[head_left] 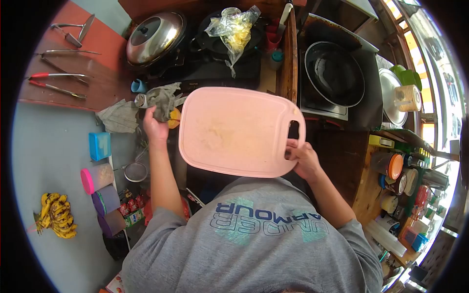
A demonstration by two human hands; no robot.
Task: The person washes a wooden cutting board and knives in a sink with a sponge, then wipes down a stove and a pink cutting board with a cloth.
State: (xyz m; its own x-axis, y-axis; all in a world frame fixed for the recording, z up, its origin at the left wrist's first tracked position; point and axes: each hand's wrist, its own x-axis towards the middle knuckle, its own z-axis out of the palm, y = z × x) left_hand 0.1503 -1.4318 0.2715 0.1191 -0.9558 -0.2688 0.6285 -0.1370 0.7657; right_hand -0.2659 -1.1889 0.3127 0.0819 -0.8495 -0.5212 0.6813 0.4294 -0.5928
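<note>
Board [239, 129] held flat in front of chest, right hand [304, 158] at its handle corner, left hand [155, 128] off its left edge, clutching cloth [163, 100]. Lid [155, 38] behind cloth, bag [234, 28] right of lid. Wok [334, 73] right of board, beyond wooden divider. Jars [398, 171] on shelf far right. Bananas [56, 215] far left, tubs [100, 178] between bananas and left arm. Tongs [56, 83] on wall, upper left.

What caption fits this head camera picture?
Right hand holds a pink cutting board while left hand grips a grey cloth.
</note>
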